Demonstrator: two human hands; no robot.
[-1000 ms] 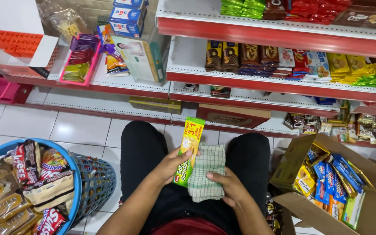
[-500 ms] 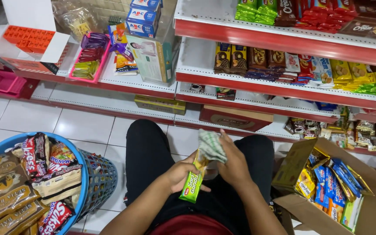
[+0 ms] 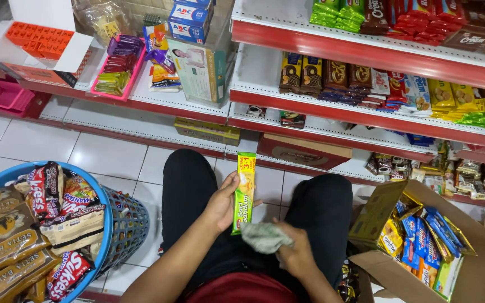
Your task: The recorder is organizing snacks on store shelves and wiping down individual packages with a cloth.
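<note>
1. Head view: the left hand (image 3: 223, 201) grips a long yellow-and-green snack packet (image 3: 245, 191) by its left edge, fingers curled behind it, above the gap between the knees.
2. The right hand (image 3: 293, 252) is closed around a crumpled pale cloth (image 3: 265, 238), just below and right of the packet's lower end, nearly touching it.
3. The packet stands almost upright in the picture, its long axis running from the lap toward the red shelves (image 3: 366, 59), its green top end farthest from the body.
4. A blue basket (image 3: 120, 223) of snacks sits left; an open cardboard box (image 3: 478, 264) right.

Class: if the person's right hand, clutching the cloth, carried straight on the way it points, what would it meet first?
Probably the yellow-green snack packet held upright by the left hand; the right hand with the cloth points up-left towards its lower end, though depth is unclear.
</note>
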